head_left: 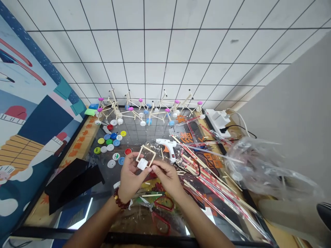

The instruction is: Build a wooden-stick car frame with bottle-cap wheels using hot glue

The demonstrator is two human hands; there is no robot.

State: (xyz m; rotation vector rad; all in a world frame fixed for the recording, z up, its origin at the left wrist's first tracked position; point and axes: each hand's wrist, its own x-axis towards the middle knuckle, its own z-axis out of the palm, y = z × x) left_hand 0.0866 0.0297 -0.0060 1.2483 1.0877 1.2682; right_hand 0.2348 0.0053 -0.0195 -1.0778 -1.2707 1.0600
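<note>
Between my two hands is a small square frame of wooden sticks (152, 159) with a white bottle cap (142, 164) at its near-left corner. My left hand (131, 175) grips its left side by the cap. At the near-right corner, my right hand (167, 175) pinches the frame between thumb and fingers. Just beyond it lies a white glue gun (167, 146) with an orange trigger. Loose bottle caps in several colours, among them a red cap (128, 151), lie to the left. Below my hands are red-handled scissors (161, 206), partly hidden by my right forearm.
Several stick models with caps (160, 110) stand along the back wall. Long wooden sticks (207, 172) and red-marked wrappers lie at the right, near a clear plastic bag (253, 162) and a white power strip (217, 119). Folded black cloth or paper (73, 182) lies at left.
</note>
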